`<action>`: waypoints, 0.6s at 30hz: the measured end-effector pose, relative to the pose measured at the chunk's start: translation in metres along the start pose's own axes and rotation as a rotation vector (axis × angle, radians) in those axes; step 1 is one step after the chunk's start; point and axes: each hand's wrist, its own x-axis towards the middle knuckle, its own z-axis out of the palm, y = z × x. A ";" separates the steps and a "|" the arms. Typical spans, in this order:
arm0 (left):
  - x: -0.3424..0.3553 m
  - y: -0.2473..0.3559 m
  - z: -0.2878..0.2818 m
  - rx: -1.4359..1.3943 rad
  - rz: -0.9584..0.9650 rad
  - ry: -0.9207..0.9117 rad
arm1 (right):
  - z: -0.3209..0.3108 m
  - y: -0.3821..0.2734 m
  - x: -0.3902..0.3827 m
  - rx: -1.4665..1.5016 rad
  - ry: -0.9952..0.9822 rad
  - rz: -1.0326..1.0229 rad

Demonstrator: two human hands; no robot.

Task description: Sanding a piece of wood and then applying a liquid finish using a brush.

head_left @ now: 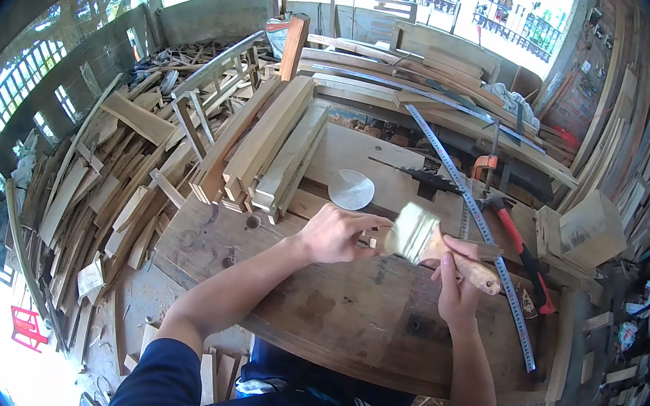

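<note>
My right hand (459, 284) is closed around the wooden handle of a wide flat paintbrush (420, 237), held above the workbench (314, 305). The brush has pale bristles pointing left and a worn handle with a hole at its end. A thin brown strip also shows beside the right fingers; what it belongs to is unclear. At the bristle edge is my left hand (337, 234), its index finger and thumb apart with a gap between them. Whether the fingertips touch the bristles cannot be told. A round whitish disc or lid (351, 189) lies on the bench just beyond the left hand.
Stacked wooden pieces (268, 141) stand on the bench's left part. At the right lie a long metal ruler (472, 199), a red-and-black hammer (522, 251) and an orange clamp (485, 164). A wooden box (591, 231) sits at the right end. Scrap wood (119, 205) heaps up leftward.
</note>
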 end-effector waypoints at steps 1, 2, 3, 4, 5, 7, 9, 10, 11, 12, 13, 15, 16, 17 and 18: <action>-0.001 -0.002 0.000 -0.007 -0.011 -0.009 | -0.005 0.004 -0.001 -0.052 -0.062 -0.028; -0.002 -0.005 0.001 0.038 0.004 -0.010 | -0.010 0.006 -0.001 -0.104 -0.123 -0.055; -0.001 -0.008 0.003 0.039 0.006 -0.009 | -0.012 0.008 -0.003 -0.059 -0.141 -0.013; -0.001 -0.008 0.004 0.040 0.013 -0.002 | -0.012 0.005 -0.004 -0.057 -0.140 -0.010; -0.001 -0.008 0.004 0.042 0.020 0.005 | -0.011 0.003 -0.004 -0.061 -0.146 0.012; -0.003 -0.006 0.002 0.039 0.010 -0.012 | -0.012 0.000 -0.002 -0.066 -0.149 0.034; 0.001 -0.003 0.000 0.037 0.006 -0.026 | -0.014 0.000 0.002 -0.129 -0.172 -0.096; 0.003 0.000 -0.001 0.023 0.010 -0.015 | -0.015 0.000 0.001 -0.129 -0.172 -0.094; 0.003 0.003 -0.001 0.009 0.013 -0.004 | -0.016 0.001 0.000 -0.161 -0.129 -0.100; 0.003 0.003 0.001 0.008 0.011 -0.005 | -0.017 0.002 0.000 -0.193 -0.086 -0.107; 0.004 0.003 0.001 0.013 0.015 0.000 | -0.018 0.007 0.005 -0.326 -0.023 -0.222; 0.005 0.002 0.000 0.018 0.020 0.005 | -0.014 0.012 0.005 -0.213 0.156 -0.094; 0.004 0.003 -0.001 0.011 0.005 -0.010 | -0.016 0.012 0.004 -0.277 0.152 -0.092; 0.003 0.003 -0.001 0.004 -0.010 -0.025 | -0.015 0.013 0.002 -0.277 0.151 -0.091; 0.003 0.003 0.000 0.004 -0.012 -0.024 | -0.013 0.013 0.000 -0.238 0.166 -0.056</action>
